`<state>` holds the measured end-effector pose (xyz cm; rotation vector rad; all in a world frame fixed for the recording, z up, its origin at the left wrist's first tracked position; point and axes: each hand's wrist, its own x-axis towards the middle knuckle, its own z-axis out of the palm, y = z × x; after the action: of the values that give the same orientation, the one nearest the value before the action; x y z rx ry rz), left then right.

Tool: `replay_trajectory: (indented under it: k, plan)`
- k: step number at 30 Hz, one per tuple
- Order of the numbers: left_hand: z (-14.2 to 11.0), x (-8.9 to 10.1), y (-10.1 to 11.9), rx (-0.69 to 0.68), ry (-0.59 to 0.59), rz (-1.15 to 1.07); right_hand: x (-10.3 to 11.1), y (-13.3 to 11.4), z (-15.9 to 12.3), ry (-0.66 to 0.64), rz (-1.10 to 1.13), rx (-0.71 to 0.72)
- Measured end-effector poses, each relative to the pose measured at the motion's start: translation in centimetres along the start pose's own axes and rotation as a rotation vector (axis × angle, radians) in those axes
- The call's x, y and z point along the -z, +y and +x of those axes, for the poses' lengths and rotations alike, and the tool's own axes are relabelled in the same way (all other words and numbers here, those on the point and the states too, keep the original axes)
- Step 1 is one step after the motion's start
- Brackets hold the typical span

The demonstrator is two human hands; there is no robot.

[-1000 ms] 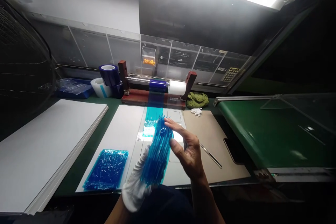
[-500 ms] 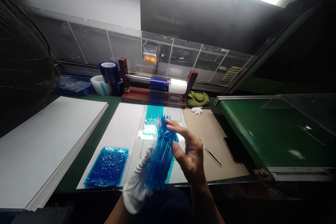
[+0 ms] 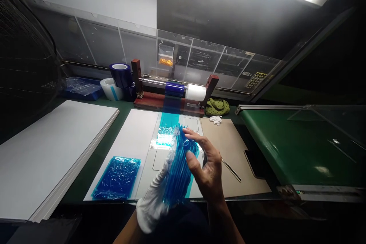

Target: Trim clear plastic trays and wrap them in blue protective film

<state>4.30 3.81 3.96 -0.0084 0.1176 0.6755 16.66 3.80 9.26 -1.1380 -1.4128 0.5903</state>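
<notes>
Many thin blue film pieces, gathered as one uneven, tilted stack (image 3: 180, 173), are held up over the near part of the work surface, layered edges toward the wearer. The step in hand looks to be working along those edges; to do it well, I would keep steady support behind the stack and use light fingertips on the edge, since such slick film seems likely to slip or cling, and the top end is ragged. The left hand (image 3: 152, 201), in a white glove, cups the stack from its left side, palm along it and some fingers hidden behind. The bare right hand (image 3: 212, 171) is half spread at the other side: thumb and forefinger parted, their tips at the layered edge, though I cannot tell whether they pinch any piece. Just beyond, a flat blue bundle (image 3: 117, 178) lies on the white board (image 3: 128, 135), well to the left, while a slim silver tool (image 3: 232, 170) rests on the brown board (image 3: 240, 152) to the right, near a dark phone (image 3: 254, 164). Farther off, a blue strip (image 3: 170, 119) runs down from a blue roll (image 3: 175, 89) on a reddish stand (image 3: 150, 101), with a green dotted pouch (image 3: 217, 107) just beside it.
</notes>
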Motion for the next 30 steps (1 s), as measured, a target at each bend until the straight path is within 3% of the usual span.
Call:
replay_trajectory:
  k: [4, 9, 21, 30]
  plan:
    - [0.1, 0.6, -0.1, 0.107, -0.167, -0.159, 0.0, -0.2, 0.1, 0.006, 0.000, -0.026]
    - [0.2, 1.4, -0.2, 0.088, -0.219, -0.135, 0.1, -0.2, 0.3, 0.004, 0.025, -0.017]
    - [0.4, 1.1, -0.9, 0.111, -0.114, -0.270, 0.2, 0.8, 0.6, 0.035, 0.013, -0.144]
    - [0.0, 1.0, -1.3, 0.015, -0.014, -0.033, 0.4, 1.4, 0.7, 0.034, 0.080, -0.172]
